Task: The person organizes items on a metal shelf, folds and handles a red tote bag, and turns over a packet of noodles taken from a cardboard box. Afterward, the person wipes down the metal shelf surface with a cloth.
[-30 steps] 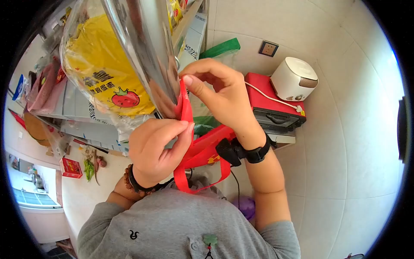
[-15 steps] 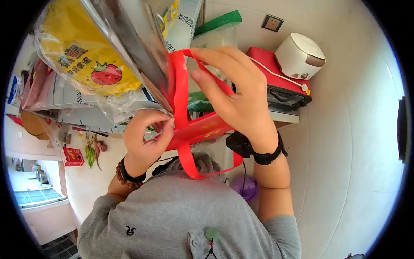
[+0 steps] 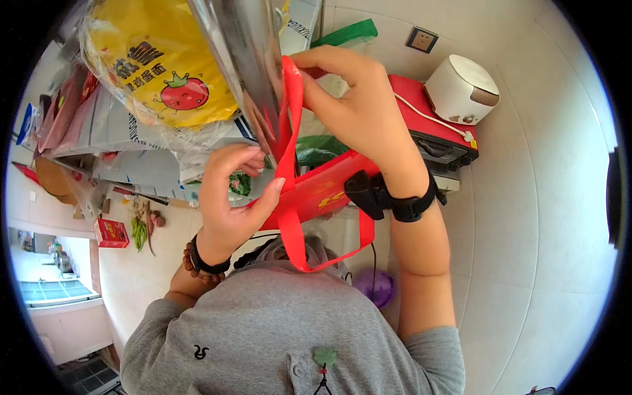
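Note:
A red tote bag (image 3: 322, 191) with two strap handles hangs in front of my chest, yellow print on its side. My right hand (image 3: 359, 92) is at the top of the far handle (image 3: 290, 125), its fingers bent around the strap and their tips partly hidden. My left hand (image 3: 230, 197) is at the bag's left end, thumb and fingers apart, the thumb tip against the red fabric. The near handle (image 3: 293, 243) loops loosely down toward my grey shirt. A shiny metallic sheet-like thing (image 3: 253, 72) stands just behind the bag.
A yellow plastic package (image 3: 164, 66) with a cartoon strawberry lies at the upper left. To the right, a white appliance (image 3: 461, 89) sits on a red oven (image 3: 415, 108). A red box (image 3: 112, 233) and green vegetables (image 3: 139, 232) lie on the floor, with a purple object (image 3: 375, 288) below.
My left hand has opened from a pinch at the bag's edge. My right hand has moved slightly up, its fingers closing at the far handle, which now stands narrower and twisted.

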Tool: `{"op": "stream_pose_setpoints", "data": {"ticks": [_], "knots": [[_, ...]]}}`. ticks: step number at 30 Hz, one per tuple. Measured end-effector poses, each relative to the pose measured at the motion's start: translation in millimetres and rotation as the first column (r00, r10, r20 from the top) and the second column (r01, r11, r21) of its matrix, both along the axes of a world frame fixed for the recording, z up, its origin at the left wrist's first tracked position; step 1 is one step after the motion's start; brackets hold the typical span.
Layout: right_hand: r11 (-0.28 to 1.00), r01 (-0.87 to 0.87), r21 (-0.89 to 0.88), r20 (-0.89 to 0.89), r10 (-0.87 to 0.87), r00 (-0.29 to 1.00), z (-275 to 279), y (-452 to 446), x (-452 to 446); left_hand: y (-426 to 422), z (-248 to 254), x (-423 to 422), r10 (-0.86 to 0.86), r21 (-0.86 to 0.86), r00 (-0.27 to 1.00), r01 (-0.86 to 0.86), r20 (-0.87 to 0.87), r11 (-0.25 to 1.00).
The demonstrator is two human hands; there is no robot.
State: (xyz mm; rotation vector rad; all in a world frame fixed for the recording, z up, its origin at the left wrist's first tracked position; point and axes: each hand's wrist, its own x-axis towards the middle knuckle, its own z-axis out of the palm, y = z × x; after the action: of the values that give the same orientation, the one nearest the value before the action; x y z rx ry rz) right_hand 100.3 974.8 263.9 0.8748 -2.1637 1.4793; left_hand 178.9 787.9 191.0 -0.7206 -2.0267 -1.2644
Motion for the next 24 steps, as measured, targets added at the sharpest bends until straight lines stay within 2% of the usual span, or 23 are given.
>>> {"op": "stream_pose_setpoints", "data": {"ticks": [3, 6, 9, 10, 13, 15, 18, 21, 22, 24], "knots": [[0.998, 0.06, -0.007, -0.105, -0.06, 0.993, -8.8, 7.9, 6.5, -6.9, -1.7, 3.9, 0.008, -0.081, 0.998, -0.003, 0.07, 0.997], [0.989, 0.118, 0.089, -0.025, -0.116, 0.993, -8.3, 17.7, 21.5, -8.1, -6.1, 4.2, -0.012, -0.136, 0.993, 0.028, 0.121, 0.99], [0.965, 0.211, 0.157, -0.186, -0.181, 0.966, -16.2, 27.7, 33.8, -9.3, -9.8, 5.2, -0.043, -0.165, 0.981, 0.075, 0.188, 0.983], [0.954, 0.242, 0.179, -0.181, -0.21, 0.961, -17.6, 32.4, 39.5, -11.7, -12.8, 5.2, -0.039, -0.159, 0.975, 0.075, 0.218, 0.985], [0.926, 0.348, 0.146, -0.299, -0.295, 0.908, -23.2, 43.4, 56.3, -16.4, -12.9, 3.5, -0.044, -0.152, 0.967, 0.084, 0.249, 0.985], [0.912, 0.395, 0.115, -0.217, -0.365, 0.905, -28.9, 52.7, 73.9, -22.1, -12.8, 0.1, -0.05, -0.173, 0.969, 0.093, 0.241, 0.981], [0.872, 0.483, 0.079, -0.106, -0.474, 0.874, -47.4, 68.4, 100.7, -28.9, -10.9, -1.9, -0.081, -0.09, 0.963, 0.108, 0.256, 0.99], [0.791, 0.606, 0.092, -0.031, -0.606, 0.795, -62.7, 80.5, 127.8, -37.8, -9.1, -4.1, -0.143, -0.07, 0.976, 0.156, 0.164, 0.985], [0.761, 0.641, 0.098, -0.002, -0.644, 0.765, -65.4, 80.3, 137.2, -40.9, -9.0, -7.7, -0.175, -0.087, 0.982, 0.182, 0.074, 0.979], [0.692, 0.716, 0.097, 0.04, -0.721, 0.691, -69.4, 76.8, 154.8, -46.2, -6.9, -10.5, -0.327, -0.049, 0.945, 0.326, 0.001, 0.944]]}}
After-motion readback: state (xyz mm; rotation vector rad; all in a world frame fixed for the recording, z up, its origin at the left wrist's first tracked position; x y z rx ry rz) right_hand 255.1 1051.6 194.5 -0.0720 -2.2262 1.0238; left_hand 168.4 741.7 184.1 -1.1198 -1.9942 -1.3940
